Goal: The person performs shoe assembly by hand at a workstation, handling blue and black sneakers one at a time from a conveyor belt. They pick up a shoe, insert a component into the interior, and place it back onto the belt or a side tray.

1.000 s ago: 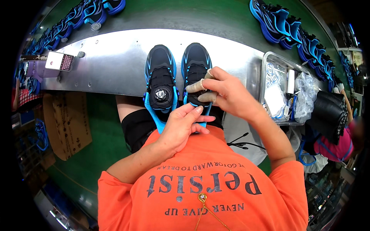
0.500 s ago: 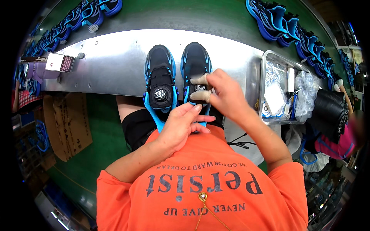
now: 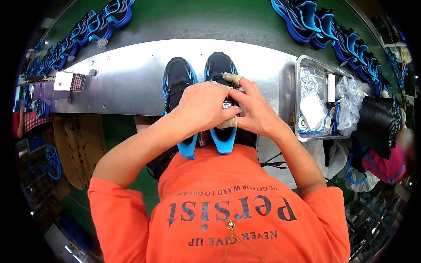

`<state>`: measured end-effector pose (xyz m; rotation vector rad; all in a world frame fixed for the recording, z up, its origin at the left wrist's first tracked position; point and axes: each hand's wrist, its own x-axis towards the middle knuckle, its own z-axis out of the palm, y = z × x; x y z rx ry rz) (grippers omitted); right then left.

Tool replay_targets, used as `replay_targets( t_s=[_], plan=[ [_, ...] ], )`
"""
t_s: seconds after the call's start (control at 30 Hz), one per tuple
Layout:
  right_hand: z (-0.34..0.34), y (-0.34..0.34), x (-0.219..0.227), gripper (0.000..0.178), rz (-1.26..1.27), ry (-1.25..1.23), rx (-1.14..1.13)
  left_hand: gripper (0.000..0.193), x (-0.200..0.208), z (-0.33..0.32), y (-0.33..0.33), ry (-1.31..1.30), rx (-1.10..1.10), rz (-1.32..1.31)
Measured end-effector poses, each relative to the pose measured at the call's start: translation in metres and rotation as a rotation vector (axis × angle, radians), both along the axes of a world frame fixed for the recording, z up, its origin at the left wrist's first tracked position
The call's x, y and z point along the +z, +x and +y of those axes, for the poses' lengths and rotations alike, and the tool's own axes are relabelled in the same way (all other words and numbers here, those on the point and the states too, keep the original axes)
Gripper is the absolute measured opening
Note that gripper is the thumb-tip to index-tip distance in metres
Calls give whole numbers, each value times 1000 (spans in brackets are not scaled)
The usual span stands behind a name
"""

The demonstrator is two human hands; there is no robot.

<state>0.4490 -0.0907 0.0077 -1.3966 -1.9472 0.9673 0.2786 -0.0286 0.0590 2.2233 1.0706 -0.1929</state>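
Note:
Two black and blue sneakers lie side by side over the metal bench edge, toes pointing away from me. My left hand (image 3: 202, 105) reaches across the left sneaker (image 3: 179, 72) and hides much of it. Its fingers close on the tongue of the right sneaker (image 3: 220, 64), beside a round dial (image 3: 226, 104) with a light centre. From the other side my right hand (image 3: 256, 108) grips the same tongue, beige wraps covering its index finger and thumb. The fingers of both hands meet around the dial, so their exact contact is partly hidden.
A metal tray (image 3: 299, 98) with round tags and clear plastic bags stands at the right. Rows of sneakers (image 3: 107, 22) line the green surface at far left and far right. A phone-like device (image 3: 69, 82) sits at the bench's left; a cardboard box (image 3: 81, 149) stands below.
My left hand has moved up from below the right sneaker's heel onto its tongue. My right hand has shifted slightly and now meets it at the dial.

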Motion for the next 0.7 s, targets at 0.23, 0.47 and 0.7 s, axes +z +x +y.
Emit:
replay_targets(
  t_s=[0.23,0.47,0.7],
  plan=[
    [2,4,-12,69,17,15,42,32,-8,-2,-5,206,-187,-63],
    [6,20,7,57,249,-152,58,31,-1,-32,-35,238,122,-489],
    [-10,-12,18,35,-45,127,-94,15,5,-42,-86,249,556,-553]
  ],
)
